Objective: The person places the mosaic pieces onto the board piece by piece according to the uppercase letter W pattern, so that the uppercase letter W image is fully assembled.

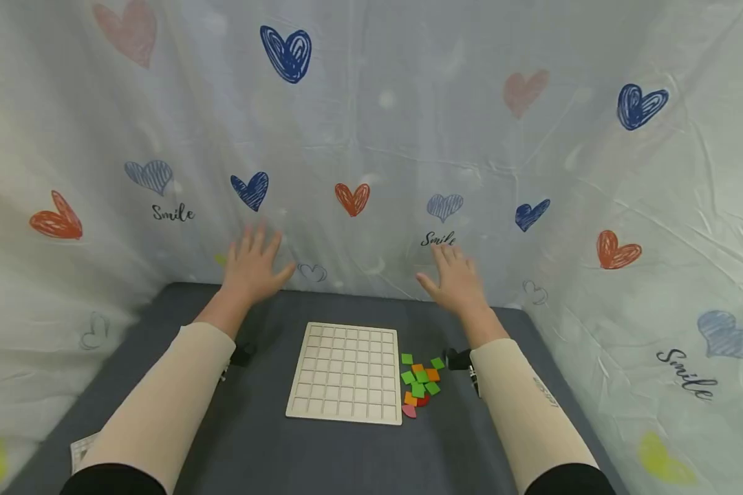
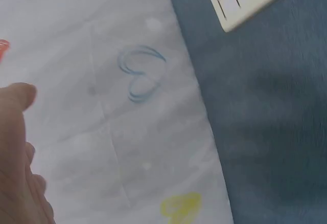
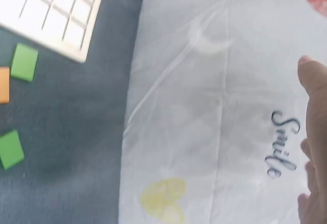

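Observation:
My left hand (image 1: 252,268) is stretched forward over the far side of the table, fingers spread and holding nothing. On the other side my right hand (image 1: 457,280) reaches out the same way, palm down with fingers extended. Between the two forearms lies a pale wooden grid board (image 1: 347,371) with square cells. A loose heap of small pieces sits along its right edge: green squares (image 1: 417,390), orange squares (image 1: 432,375), a red piece (image 1: 424,400) and a pink rounded piece (image 1: 409,411). In the left wrist view, the board's corner (image 2: 227,27) shows at the top.
The dark grey table (image 1: 340,457) ends at a white curtain (image 1: 384,137) printed with hearts and "Smile", which also hangs along both sides. Part of a white gridded item (image 1: 82,448) shows at the lower left, partly behind the left sleeve (image 1: 161,405).

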`<state>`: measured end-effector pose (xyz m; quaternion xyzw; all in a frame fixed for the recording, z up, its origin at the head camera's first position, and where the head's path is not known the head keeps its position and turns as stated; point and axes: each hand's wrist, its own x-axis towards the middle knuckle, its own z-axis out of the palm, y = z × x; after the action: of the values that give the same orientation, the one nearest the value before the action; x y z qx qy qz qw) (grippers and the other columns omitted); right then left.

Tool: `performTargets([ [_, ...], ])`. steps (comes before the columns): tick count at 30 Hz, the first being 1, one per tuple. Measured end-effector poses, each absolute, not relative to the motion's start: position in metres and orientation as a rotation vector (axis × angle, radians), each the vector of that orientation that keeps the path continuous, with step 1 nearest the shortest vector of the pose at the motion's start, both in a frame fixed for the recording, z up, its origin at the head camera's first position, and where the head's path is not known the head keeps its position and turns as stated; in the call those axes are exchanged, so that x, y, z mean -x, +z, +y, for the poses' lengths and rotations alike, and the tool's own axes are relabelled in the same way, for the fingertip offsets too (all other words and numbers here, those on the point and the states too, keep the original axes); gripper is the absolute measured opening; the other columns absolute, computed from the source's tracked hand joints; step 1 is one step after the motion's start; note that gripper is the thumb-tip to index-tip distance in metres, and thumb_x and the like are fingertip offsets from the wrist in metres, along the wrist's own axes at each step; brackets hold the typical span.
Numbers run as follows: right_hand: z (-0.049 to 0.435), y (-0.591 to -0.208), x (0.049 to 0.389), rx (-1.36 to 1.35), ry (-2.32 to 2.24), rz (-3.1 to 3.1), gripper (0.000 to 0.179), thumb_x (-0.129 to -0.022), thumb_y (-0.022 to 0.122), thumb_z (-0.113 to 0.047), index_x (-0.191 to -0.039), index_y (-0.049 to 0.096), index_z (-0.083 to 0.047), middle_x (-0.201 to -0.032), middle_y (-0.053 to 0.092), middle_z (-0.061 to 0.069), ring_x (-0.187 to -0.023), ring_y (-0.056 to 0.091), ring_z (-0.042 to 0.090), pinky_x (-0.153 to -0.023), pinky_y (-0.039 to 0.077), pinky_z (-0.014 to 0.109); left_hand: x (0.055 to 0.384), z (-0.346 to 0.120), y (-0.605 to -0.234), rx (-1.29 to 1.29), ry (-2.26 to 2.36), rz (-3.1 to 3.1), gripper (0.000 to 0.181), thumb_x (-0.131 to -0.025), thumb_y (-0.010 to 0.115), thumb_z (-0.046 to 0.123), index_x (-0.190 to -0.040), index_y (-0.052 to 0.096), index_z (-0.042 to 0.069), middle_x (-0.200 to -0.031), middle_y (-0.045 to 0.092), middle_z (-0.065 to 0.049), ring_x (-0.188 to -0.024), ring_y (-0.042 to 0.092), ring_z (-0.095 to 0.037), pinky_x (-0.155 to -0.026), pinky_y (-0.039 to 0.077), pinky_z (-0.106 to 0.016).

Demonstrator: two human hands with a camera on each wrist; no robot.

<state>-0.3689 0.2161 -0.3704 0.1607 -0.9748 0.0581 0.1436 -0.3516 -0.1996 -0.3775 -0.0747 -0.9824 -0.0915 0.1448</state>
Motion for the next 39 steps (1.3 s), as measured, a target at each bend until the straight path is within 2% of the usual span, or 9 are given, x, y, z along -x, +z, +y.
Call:
performTargets([
  [6,0.211,-0.387,0.358,-0.582,0.331,-2.727,0.079,-0.103,0.060,-0.046,-0.163,0.028,-0.006,-0.161,0.034,0.019,-0.148,0.028,0.041,-0.116,0.022,0.063,0.337,-0.194,-0.387,0.281,-0.313,-2.797,0.083,-0.103,0.054,0.051,-0.165,0.021,0.008,-0.167,0.011,-0.027,-0.153,0.000,-0.048,-0.116,0.001,-0.069],
  [12,0.209,-0.410,0.346,-0.680,0.533,-2.746,0.079,-0.103,0.062,-0.042,-0.164,0.025,-0.009,-0.162,0.035,0.018,-0.147,0.031,0.041,-0.116,0.025,0.061,0.321,-0.196,-0.403,0.383,-0.479,-2.777,0.087,-0.102,0.058,0.050,-0.167,0.014,0.012,-0.169,0.003,-0.023,-0.154,-0.004,-0.045,-0.117,0.003,-0.068],
  [16,0.210,-0.420,0.337,-0.639,0.701,-2.788,0.076,-0.103,0.063,-0.040,-0.165,0.027,-0.014,-0.157,0.043,0.016,-0.142,0.041,0.039,-0.111,0.034,0.060,0.306,-0.198,-0.415,0.393,-0.649,-2.762,0.088,-0.102,0.060,0.051,-0.167,0.013,0.015,-0.170,0.001,-0.019,-0.153,0.006,-0.047,-0.115,0.014,-0.070],
  [20,0.211,-0.435,0.326,-0.564,0.809,-2.812,0.072,-0.103,0.064,-0.041,-0.162,0.035,-0.014,-0.147,0.054,0.016,-0.133,0.052,0.040,-0.103,0.041,0.062,0.292,-0.197,-0.429,0.390,-0.758,-2.769,0.087,-0.102,0.060,0.052,-0.166,0.018,0.012,-0.168,0.014,-0.022,-0.150,0.018,-0.049,-0.111,0.023,-0.070],
  [28,0.206,-0.463,0.313,-0.516,0.890,-2.831,0.057,-0.100,0.069,-0.035,-0.150,0.055,-0.012,-0.129,0.066,0.008,-0.122,0.060,0.032,-0.099,0.047,0.055,0.268,-0.196,-0.466,0.369,-0.941,-2.724,0.081,-0.101,0.062,0.050,-0.165,0.027,0.012,-0.164,0.030,-0.020,-0.147,0.029,-0.045,-0.110,0.028,-0.069],
  [31,0.203,-0.467,0.311,-0.499,0.936,-2.822,0.050,-0.100,0.070,-0.032,-0.145,0.060,-0.013,-0.123,0.067,0.004,-0.118,0.062,0.030,-0.098,0.048,0.053,0.259,-0.196,-0.479,0.380,-1.025,-2.679,0.076,-0.101,0.066,0.043,-0.163,0.032,0.013,-0.159,0.039,-0.020,-0.140,0.041,-0.045,-0.104,0.034,-0.070],
  [35,0.202,-0.476,0.308,-0.487,0.992,-2.808,0.046,-0.100,0.070,-0.031,-0.141,0.064,-0.013,-0.111,0.068,-0.002,-0.109,0.064,0.026,-0.093,0.050,0.050,0.254,-0.196,-0.496,0.435,-1.113,-2.634,0.071,-0.099,0.071,0.030,-0.160,0.039,0.013,-0.149,0.052,-0.016,-0.125,0.056,-0.039,-0.096,0.043,-0.066],
  [39,0.203,-0.485,0.308,-0.503,0.985,-2.818,0.042,-0.099,0.071,-0.027,-0.137,0.067,-0.012,-0.101,0.064,-0.009,-0.093,0.061,0.015,-0.082,0.052,0.041,0.255,-0.195,-0.513,0.443,-1.196,-2.664,0.070,-0.098,0.074,0.021,-0.159,0.041,0.013,-0.142,0.057,-0.014,-0.113,0.062,-0.031,-0.093,0.048,-0.059],
])
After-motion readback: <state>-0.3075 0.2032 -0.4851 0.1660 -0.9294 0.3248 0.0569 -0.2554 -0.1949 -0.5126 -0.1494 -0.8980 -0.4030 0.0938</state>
